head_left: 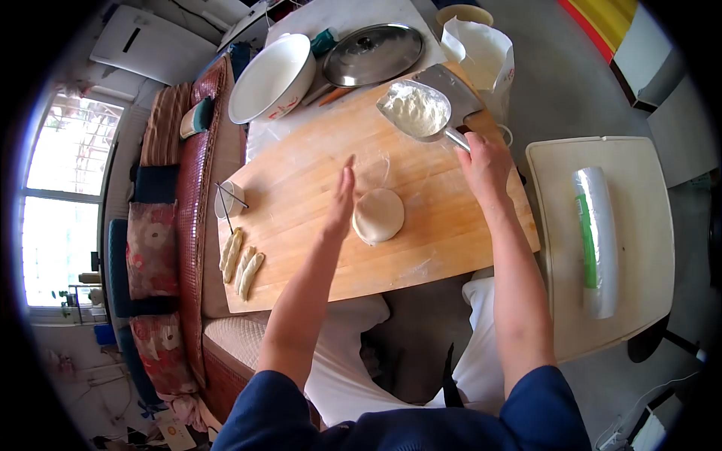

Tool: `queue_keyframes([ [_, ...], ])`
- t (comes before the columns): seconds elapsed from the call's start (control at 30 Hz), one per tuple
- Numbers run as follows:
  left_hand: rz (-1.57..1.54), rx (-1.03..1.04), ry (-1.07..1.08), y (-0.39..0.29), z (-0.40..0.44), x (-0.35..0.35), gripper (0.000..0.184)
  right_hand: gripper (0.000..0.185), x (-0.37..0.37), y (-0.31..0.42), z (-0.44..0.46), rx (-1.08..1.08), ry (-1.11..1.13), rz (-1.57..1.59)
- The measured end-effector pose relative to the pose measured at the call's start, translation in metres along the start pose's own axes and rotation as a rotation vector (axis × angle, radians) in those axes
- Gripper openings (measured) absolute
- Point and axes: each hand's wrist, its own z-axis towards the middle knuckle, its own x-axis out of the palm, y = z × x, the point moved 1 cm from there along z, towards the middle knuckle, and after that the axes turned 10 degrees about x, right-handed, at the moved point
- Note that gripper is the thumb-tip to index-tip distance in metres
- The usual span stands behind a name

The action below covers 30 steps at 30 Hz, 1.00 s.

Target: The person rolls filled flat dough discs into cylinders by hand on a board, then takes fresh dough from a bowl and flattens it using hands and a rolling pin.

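Observation:
A round, flattened piece of dough (pixel 378 216) lies on the wooden board (pixel 301 195). Just left of it, my left hand (pixel 344 197) is held edge-on with its fingers stretched out and nothing in it; whether it touches the dough I cannot tell. My right hand (pixel 486 167) grips the handle of a metal scoop (pixel 457 140), which is heaped with white flour (pixel 415 110) above the board's far right part. Beside the scoop, partly covered by it, a broad-bladed cleaver (pixel 450 89) rests at the board's corner.
Several twisted dough strips (pixel 247 272) lie at the board's left end, near a cup (pixel 230 198) holding thin sticks. Behind the board are a white basin (pixel 274 79), a pan lid (pixel 374 56) and a white bag (pixel 481 64). A plastic-wrap roll (pixel 596 240) lies on a stool at right.

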Motion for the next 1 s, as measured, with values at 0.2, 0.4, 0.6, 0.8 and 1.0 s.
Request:
queue_keyframes([
  [0.2,0.589,-0.007,0.175,0.001,-0.021,-0.023,0.049,0.018,0.001,0.004,-0.001,-0.010,0.003,0.022],
  [0.4,0.230,-0.281,0.277,-0.046,-0.022,-0.011,0.038,0.018,0.001,0.004,-0.002,-0.011,0.013,0.046],
  [0.6,0.411,0.241,0.267,-0.072,-0.020,-0.003,0.051,0.018,0.007,0.001,-0.002,-0.021,-0.033,0.095],
  [0.8,0.506,0.318,0.029,-0.016,0.006,-0.008,0.042,0.018,0.010,0.000,0.002,-0.010,0.000,0.066],
  [1.0,1.048,0.288,0.096,0.000,0.021,0.068,0.059,0.017,0.012,-0.002,0.003,0.000,0.055,0.024],
])
